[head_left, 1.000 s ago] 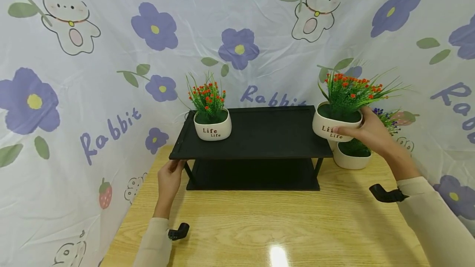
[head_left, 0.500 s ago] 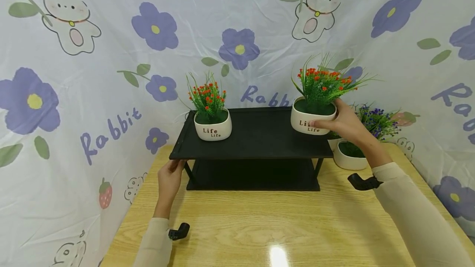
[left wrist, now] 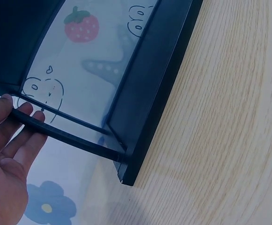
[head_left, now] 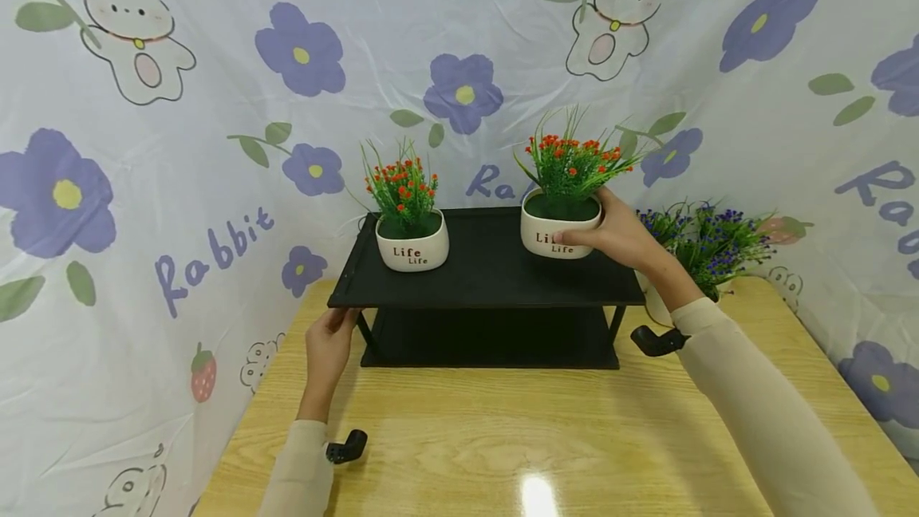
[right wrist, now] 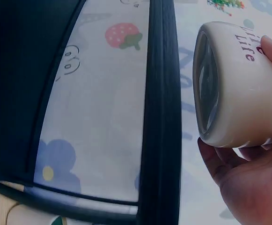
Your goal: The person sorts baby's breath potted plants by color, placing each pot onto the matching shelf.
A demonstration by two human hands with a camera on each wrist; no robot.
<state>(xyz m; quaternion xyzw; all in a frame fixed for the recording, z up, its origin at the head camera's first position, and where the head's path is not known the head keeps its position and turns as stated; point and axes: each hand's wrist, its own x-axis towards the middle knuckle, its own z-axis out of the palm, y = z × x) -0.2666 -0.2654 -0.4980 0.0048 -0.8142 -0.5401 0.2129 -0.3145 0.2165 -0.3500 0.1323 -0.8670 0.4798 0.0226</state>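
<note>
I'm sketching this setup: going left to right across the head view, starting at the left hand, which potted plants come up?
Left hand, standing orange-flowered plant, held orange-flowered plant, purple-flowered plant.

Wood-grain table [head_left: 488, 429] before me, yellowish, a streak of glare [head_left: 538, 495] lying nearer the person than either hand. On it, a black two-tier shelf [head_left: 488, 266] — near left corner gripped by the left hand [head_left: 330, 345], top board running rightward below the right hand [head_left: 621, 231]. One white pot of orange-red flowers [head_left: 410, 250] stands on that board, well left of the right hand. Directly on the table, potted purple flowers [head_left: 721, 242] — right of the right hand, pot partly hidden behind the forearm [head_left: 671, 279].
</note>
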